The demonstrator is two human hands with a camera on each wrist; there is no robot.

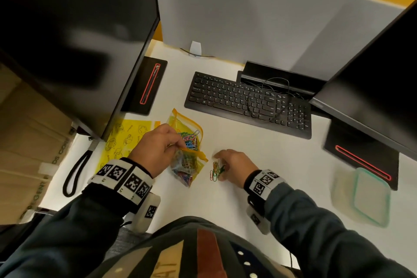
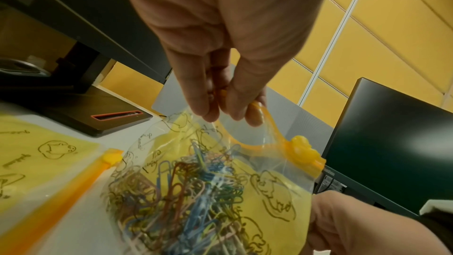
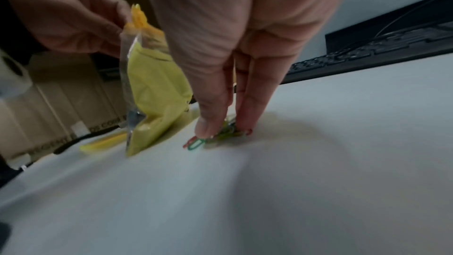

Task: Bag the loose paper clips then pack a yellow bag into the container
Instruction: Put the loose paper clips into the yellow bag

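**Left hand held the bag open while the right hand gathered clips**

The left hand [image 1: 158,149] pinched the orange zip edge of a yellow bag [image 1: 188,165] between thumb and fingers and held it up, with the bottom of the bag touching the desk [image 1: 259,165]. In the left wrist view the fingers [image 2: 196,92] were curled on the zip strip [image 2: 250,145], the mouth of the bag was open, and many coloured clips [image 2: 181,191] lay inside it. The slider [image 2: 304,150] sat at the far end of the strip.

The right hand [image 1: 234,165] was just beside the bag, on the right of it. Its fingers [image 3: 213,115] pointed down and closed around a small heap of loose clips [image 1: 216,170] on the desk. In the right wrist view the fingertips touched the clips [image 3: 220,135], and a red one and a green one stuck out to the left.

A second bag [image 1: 190,128] with clips lay behind the first one. A flat bag [image 1: 126,140] lay to the left, partly under a monitor [image 1: 74,36]. The container [image 1: 363,196] stood well apart, at the right edge of the desk, with a green-rimmed lid; I could not tell how the lid sat. A keyboard [image 1: 246,101] lay further back.
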